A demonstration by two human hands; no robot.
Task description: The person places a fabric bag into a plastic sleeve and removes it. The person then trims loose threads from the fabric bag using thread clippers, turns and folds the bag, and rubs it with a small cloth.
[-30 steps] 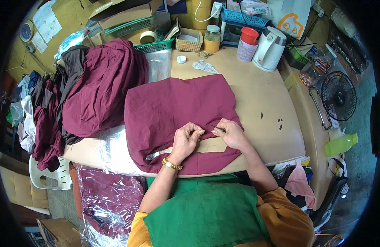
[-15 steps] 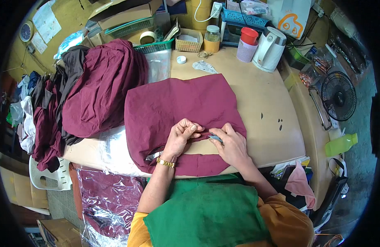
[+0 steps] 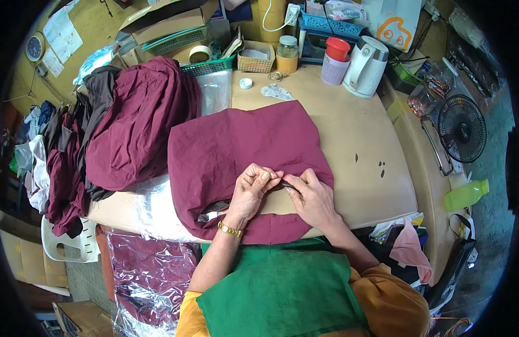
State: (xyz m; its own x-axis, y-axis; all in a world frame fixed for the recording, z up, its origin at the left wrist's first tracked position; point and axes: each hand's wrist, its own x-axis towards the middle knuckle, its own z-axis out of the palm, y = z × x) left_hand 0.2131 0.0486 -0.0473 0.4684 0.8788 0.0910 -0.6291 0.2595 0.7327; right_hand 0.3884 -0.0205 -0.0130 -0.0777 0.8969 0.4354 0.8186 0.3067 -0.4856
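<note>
A maroon garment (image 3: 242, 135) lies spread on the tan table, with an opening near its front edge where the tabletop shows. My left hand (image 3: 252, 194), with a gold watch at the wrist, pinches the fabric's edge at that opening. Close beside it on the right, my right hand (image 3: 311, 197) is closed around what look like small thread snips (image 3: 286, 184), mostly hidden by the fingers. Their dark tip points left toward the pinched edge. The fingertips of both hands nearly meet.
A heap of maroon and dark cloth (image 3: 133, 123) covers the table's left side. At the back stand a wicker basket (image 3: 256, 58), a jar (image 3: 287, 53), a purple cup (image 3: 333, 70) and a white kettle (image 3: 366, 66). Right of the table are a black fan (image 3: 461, 128) and a green bottle (image 3: 466, 195).
My right hand has turned the snips, so less of them shows and the tip lies nearer the left fingers. My left hand still pinches the fabric. The whole view has shifted slightly.
</note>
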